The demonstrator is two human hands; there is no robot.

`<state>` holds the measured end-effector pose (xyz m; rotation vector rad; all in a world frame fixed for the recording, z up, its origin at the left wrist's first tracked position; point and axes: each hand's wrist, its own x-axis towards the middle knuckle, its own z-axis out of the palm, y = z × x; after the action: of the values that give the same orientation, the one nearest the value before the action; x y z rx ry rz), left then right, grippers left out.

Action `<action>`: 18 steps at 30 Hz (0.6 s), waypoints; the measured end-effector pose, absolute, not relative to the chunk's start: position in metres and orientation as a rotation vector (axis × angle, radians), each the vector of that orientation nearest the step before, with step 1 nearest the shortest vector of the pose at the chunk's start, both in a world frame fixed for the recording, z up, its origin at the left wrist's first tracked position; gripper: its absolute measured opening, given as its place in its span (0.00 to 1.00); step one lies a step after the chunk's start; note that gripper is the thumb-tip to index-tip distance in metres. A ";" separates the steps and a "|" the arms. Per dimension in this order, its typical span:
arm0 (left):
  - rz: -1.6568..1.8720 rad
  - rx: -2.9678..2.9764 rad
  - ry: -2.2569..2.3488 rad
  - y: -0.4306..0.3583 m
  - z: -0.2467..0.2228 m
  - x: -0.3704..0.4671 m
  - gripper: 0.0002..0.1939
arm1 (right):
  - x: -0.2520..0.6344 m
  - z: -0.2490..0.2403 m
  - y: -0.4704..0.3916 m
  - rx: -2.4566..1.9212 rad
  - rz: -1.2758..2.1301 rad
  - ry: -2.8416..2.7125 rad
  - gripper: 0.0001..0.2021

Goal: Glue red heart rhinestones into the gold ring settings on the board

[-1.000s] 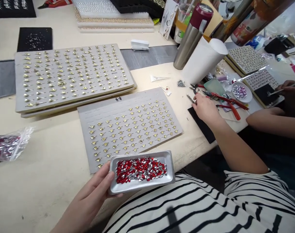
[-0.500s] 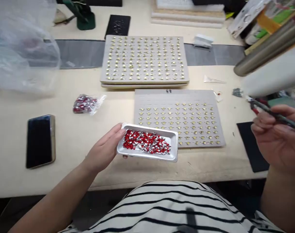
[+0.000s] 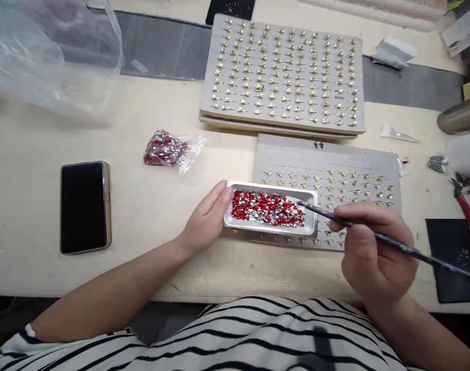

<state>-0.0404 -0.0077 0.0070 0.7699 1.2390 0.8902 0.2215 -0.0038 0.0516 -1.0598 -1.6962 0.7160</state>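
Note:
My left hand (image 3: 207, 219) grips the left end of a small white tray (image 3: 311, 226), thumb on its rim. Inside lie many red and silver rhinestones (image 3: 263, 207). A thin dark stick (image 3: 400, 246), like a fine brush or picker, is pinched in my right hand (image 3: 377, 250); its tip is over the tray's right part, and I cannot tell whether it touches the stones. Under and behind the tray is a grey foam board (image 3: 289, 149) with rows of gold-coloured rings (image 3: 343, 182), partly covered by the tray and my right hand.
Behind stands a stack of grey boards (image 3: 283, 121) full of gold-coloured rings. To the left are a bag of red stones (image 3: 167, 149), a phone (image 3: 84, 206) and a clear plastic bag (image 3: 53, 56). Red-handled pliers (image 3: 466, 203) and a black pad (image 3: 445, 278) lie at right.
My right hand has come in from the far right with the stick, its tip now over the tray. My left hand still holds the tray. The camera view has shifted.

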 end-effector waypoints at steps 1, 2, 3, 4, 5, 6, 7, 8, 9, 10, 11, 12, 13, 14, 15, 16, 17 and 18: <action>0.894 0.759 1.231 -0.009 0.006 -0.040 0.18 | 0.217 0.048 -0.003 -1.040 0.686 -1.711 0.12; 0.896 0.752 1.219 -0.011 0.005 -0.040 0.17 | 0.213 0.045 -0.001 -1.036 0.663 -1.728 0.13; 0.895 0.749 1.206 -0.012 0.005 -0.040 0.17 | 0.210 0.042 -0.001 -1.040 0.658 -1.742 0.13; 0.892 0.748 1.192 -0.013 0.004 -0.040 0.17 | 0.208 0.039 0.000 -1.051 0.669 -1.756 0.13; 0.886 0.749 1.178 -0.014 0.004 -0.040 0.17 | 0.207 0.036 0.000 -1.061 0.681 -1.768 0.12; 0.879 0.752 1.168 -0.015 0.003 -0.039 0.17 | 0.206 0.034 0.000 -1.066 0.686 -1.775 0.12; 0.873 0.757 1.160 -0.016 0.002 -0.039 0.17 | 0.206 0.031 0.000 -1.067 0.683 -1.777 0.11; 0.868 0.765 1.159 -0.018 0.001 -0.039 0.17 | 0.207 0.029 0.000 -1.063 0.677 -1.773 0.10; 0.866 0.776 1.161 -0.019 0.000 -0.038 0.17 | 0.207 0.027 0.001 -1.051 0.669 -1.769 0.09; 0.866 0.790 1.165 -0.020 -0.001 -0.038 0.17 | 0.208 0.026 0.001 -1.031 0.660 -1.772 0.09; 0.865 0.803 1.169 -0.021 -0.002 -0.037 0.17 | 0.209 0.026 0.001 -1.009 0.652 -1.777 0.08; 0.863 0.816 1.171 -0.023 -0.003 -0.037 0.17 | 0.210 0.026 0.001 -0.997 0.649 -1.789 0.08; 0.858 0.829 1.169 -0.024 -0.003 -0.036 0.17 | 0.210 0.026 0.001 -0.994 0.648 -1.805 0.09; 0.851 0.840 1.164 -0.024 -0.003 -0.036 0.17 | 0.210 0.027 0.000 -0.999 0.648 -1.829 0.09; 0.846 0.852 1.157 -0.025 -0.003 -0.035 0.17 | 0.211 0.028 0.000 -1.012 0.648 -1.859 0.09; 0.842 0.864 1.151 -0.025 -0.003 -0.035 0.17 | 0.212 0.029 -0.001 -1.027 0.650 -1.895 0.10; 0.840 0.876 1.146 -0.025 -0.002 -0.034 0.17 | 0.213 0.029 -0.003 -1.039 0.653 -1.935 0.10; 0.838 0.888 1.141 -0.024 -0.002 -0.034 0.17 | 0.214 0.030 -0.004 -1.046 0.660 -1.973 0.10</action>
<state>-0.0343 -0.0244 -0.0017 0.8882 1.1412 0.8380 0.2142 -0.0038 0.0301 -1.0462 -1.9727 0.6597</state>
